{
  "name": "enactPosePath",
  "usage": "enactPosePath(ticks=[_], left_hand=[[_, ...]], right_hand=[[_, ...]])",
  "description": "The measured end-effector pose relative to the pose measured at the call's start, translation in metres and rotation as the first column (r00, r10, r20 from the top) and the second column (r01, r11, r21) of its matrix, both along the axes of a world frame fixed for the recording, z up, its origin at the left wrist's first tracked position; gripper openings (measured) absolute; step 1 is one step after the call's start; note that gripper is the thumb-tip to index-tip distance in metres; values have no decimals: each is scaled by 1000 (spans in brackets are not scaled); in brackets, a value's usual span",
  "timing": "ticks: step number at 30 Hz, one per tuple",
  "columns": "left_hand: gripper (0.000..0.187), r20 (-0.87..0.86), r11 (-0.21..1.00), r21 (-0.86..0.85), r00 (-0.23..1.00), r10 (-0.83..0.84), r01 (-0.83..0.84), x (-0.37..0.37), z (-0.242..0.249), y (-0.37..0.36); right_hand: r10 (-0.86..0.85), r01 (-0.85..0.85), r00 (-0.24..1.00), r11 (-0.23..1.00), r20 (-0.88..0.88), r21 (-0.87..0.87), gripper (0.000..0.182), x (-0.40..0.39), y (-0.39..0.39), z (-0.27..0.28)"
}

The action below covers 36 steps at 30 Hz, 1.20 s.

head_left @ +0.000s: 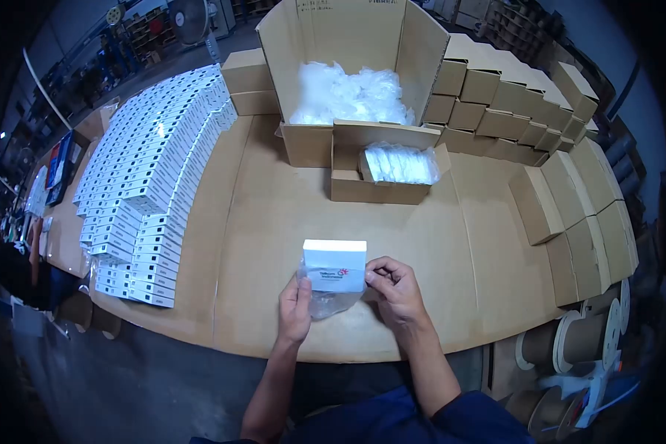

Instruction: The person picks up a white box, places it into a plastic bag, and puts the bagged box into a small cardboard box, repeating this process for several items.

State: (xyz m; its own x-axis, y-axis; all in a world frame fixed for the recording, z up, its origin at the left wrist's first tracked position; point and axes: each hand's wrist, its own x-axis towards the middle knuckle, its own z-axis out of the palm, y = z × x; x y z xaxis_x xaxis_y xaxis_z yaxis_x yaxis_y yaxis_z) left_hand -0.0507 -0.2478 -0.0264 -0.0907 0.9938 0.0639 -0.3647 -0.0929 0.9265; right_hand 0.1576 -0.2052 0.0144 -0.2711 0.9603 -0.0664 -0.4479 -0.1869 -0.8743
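Going from the left edge, see a co-worker's forearm [35, 240] beside the table [263, 192], then tall stacks of white boxes [144, 166], without visible bags: by that look, much the larger share not wrapped. Nearer the middle, find the left hand [296, 311] gripping the low left side of one white box [335, 259] through clear film, thumb in front. As for that box, held above the near middle of the table, judge it partly bagged: lower part inside a clear bag [333, 305], top end outside, with slack film hanging below.

Beyond it, note the large carton [308, 146], flaps up, heaped with loose clear film [348, 92]. Close against its front, note the small carton [377, 192], holding a row of film-wrapped boxes [401, 164]: some wrapping and packing done, with bare cardboard at the row's left end. Count its raised back flap as a small barrier before the large carton.

Next comes the right hand [396, 288], with thumb and forefinger close together at the box's right edge; cannot tell whether pinching film or merely touching. Farther right, see stacked brown cartons [525, 103], more brown cartons [588, 192] nearer, and cable spools [577, 340] below the table's edge.
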Motion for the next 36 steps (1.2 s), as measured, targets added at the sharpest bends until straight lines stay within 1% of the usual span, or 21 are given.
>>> enactPosePath(ticks=[1,4,7,11,14,15,17,18,19,20,22,23,24,26,27,29,30,31,32,34,36], left_hand=[[45,-41,1000,9,999,-14,14,-4,-4,-1],[50,-167,999,-14,985,-40,38,-10,2,-1],[50,-265,995,104,964,21,7,-6,23,0],[49,-286,974,213,958,-12,76,-5,36,3],[49,-280,989,143,960,9,32,-5,32,1],[49,-284,985,170,959,15,35,-6,32,2],[49,-290,974,223,957,26,42,-4,30,5],[51,-226,985,163,974,-22,60,-3,27,5],[53,-159,991,100,985,-68,85,-2,24,4],[55,-88,993,43,990,-109,113,0,22,3],[55,88,996,-3,992,-88,89,13,21,2],[55,174,996,-30,982,-74,81,16,21,1],[54,199,995,-32,976,-91,99,16,22,1],[51,249,990,-37,961,-124,137,17,27,-1],[48,153,991,-29,980,-124,130,18,30,-1],[43,-44,993,-10,992,-114,114,19,37,1],[40,-52,993,-51,993,-110,107,18,36,1],[37,-61,991,-93,992,-108,102,18,35,2],[35,-70,986,-132,992,-107,97,18,34,3],[32,-5,985,-146,996,-88,86,18,34,5],[32,47,983,-175,998,-51,59,17,35,6]], right_hand=[[1,-2,1000,1000,11,26,10,2,0,1],[34,-33,999,999,35,-10,10,7,0,13],[19,-18,1000,998,-6,55,9,9,4,14],[56,-57,998,982,11,180,7,12,11,21],[57,-79,995,952,80,295,7,12,17,21],[92,-100,995,951,39,292,6,14,17,22],[32,-66,992,957,124,281,7,11,17,27],[3,-49,986,960,168,275,7,10,17,29],[28,-48,997,965,78,259,16,10,18,27],[33,-42,999,969,44,242,21,8,18,27],[44,-38,999,977,-27,209,31,-1,16,28],[81,-58,991,976,-102,212,46,-5,12,28],[79,-81,997,980,16,183,48,-4,9,29],[82,-114,965,987,251,116,53,-1,5,29],[74,-100,978,987,194,128,49,-3,6,23],[68,-95,981,986,184,141,41,-2,3,18],[66,-93,982,985,179,147,37,-3,3,17],[79,-117,969,982,234,150,27,-2,2,17],[91,-134,967,976,237,170,25,0,3,15],[115,-168,963,964,245,208,21,3,6,8],[58,-88,979,985,195,149,17,2,5,4]])
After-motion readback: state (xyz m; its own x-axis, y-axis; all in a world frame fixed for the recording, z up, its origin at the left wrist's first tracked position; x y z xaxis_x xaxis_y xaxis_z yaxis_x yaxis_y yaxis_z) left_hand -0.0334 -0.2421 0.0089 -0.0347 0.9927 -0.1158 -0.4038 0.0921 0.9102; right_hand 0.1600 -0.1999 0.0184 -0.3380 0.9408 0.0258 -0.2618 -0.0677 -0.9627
